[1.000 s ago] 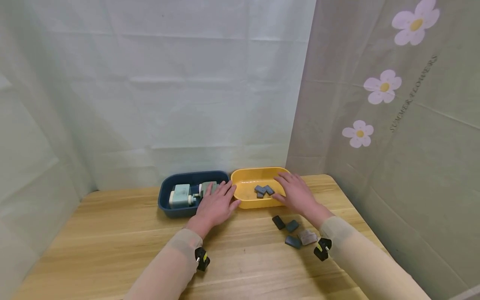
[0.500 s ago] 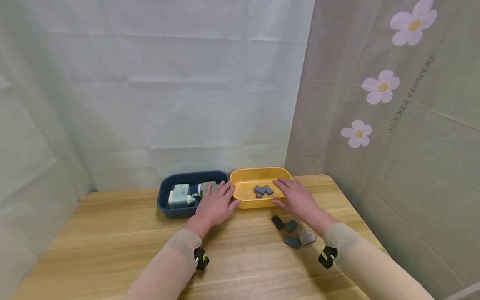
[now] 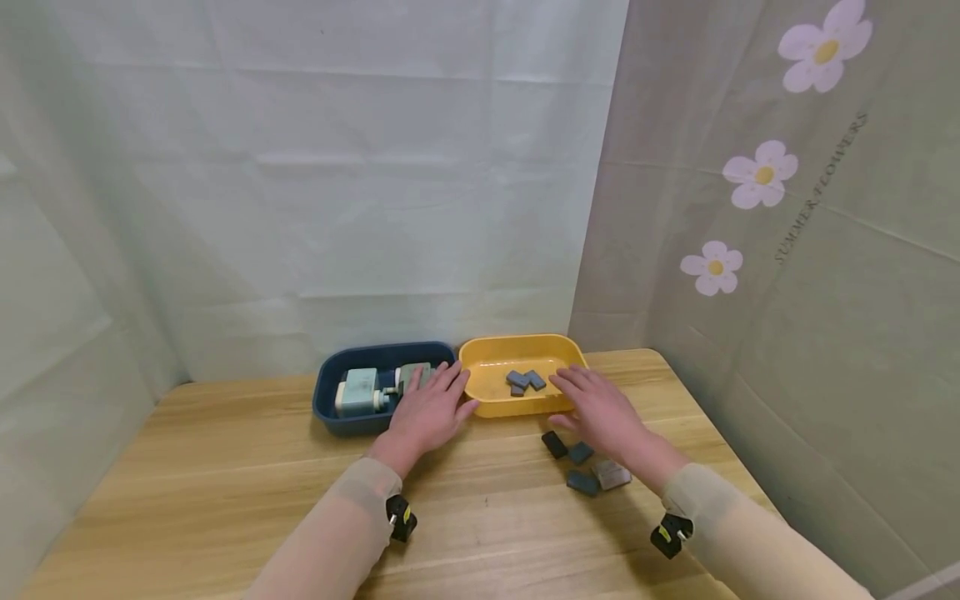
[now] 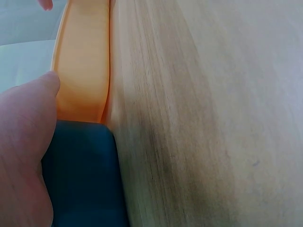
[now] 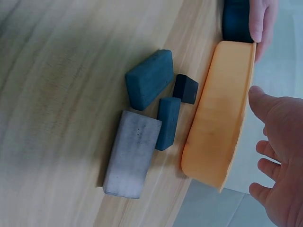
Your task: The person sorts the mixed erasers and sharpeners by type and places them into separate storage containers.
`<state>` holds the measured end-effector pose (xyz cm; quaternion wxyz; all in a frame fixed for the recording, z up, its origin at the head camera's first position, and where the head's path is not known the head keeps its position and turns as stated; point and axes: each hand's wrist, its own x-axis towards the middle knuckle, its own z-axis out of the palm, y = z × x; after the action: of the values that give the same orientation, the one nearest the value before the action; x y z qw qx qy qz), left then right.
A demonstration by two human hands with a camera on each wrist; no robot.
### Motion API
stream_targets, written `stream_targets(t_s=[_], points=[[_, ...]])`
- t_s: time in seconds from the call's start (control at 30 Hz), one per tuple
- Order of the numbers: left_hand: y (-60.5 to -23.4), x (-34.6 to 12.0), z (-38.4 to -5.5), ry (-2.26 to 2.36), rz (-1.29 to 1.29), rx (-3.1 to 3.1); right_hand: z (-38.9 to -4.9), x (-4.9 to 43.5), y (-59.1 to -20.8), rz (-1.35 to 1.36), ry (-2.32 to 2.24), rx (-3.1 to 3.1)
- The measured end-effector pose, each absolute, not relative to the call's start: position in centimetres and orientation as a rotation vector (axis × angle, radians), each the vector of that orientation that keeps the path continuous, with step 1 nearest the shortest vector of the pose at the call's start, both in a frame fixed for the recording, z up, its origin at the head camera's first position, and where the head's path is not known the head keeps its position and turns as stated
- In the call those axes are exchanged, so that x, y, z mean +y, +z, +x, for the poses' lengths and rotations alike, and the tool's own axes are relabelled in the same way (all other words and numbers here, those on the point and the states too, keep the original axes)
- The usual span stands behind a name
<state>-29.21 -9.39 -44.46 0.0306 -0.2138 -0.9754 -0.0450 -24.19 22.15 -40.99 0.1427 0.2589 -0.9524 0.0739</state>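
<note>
My left hand [image 3: 427,410] lies over the right end of a navy bin [image 3: 330,417], fingers stretched out, its thumb right at the left end of a yellow bin [image 3: 517,408]. Three blue-grey blocks [image 3: 517,379] lie together inside the yellow bin. At that bin's right front corner is my right hand [image 3: 603,417], fingers loosely extended with nothing between them. On the table below it are a black block [image 5: 185,88], a small teal block [image 5: 168,124], a larger teal block [image 5: 149,79] and a pale grey block [image 5: 132,156].
Two bottle-like things, one light blue [image 3: 362,390] and one grey-green [image 3: 411,377], lie in the navy bin, the second partly behind my left hand. The bins stand side by side at the back of the wooden table [image 3: 225,492], before a hanging white sheet [image 3: 390,208].
My right hand has drawn back toward me from over the yellow bin to its front corner. The left hand, both bins and the blocks stay where they were.
</note>
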Motion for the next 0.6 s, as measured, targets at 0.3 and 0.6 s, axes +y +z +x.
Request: stream_targets(t_s=[0.3,0.6], points=[[-44.5,-9.4,-29.2,-0.142,-0.654,-3.006,-23.3,22.1,-41.6,0.75,0.167,-2.655],[-44.6,-9.4,-29.2,-0.118,-0.667,-2.999,-21.8,21.8,-41.8,0.667,0.084,-2.69]])
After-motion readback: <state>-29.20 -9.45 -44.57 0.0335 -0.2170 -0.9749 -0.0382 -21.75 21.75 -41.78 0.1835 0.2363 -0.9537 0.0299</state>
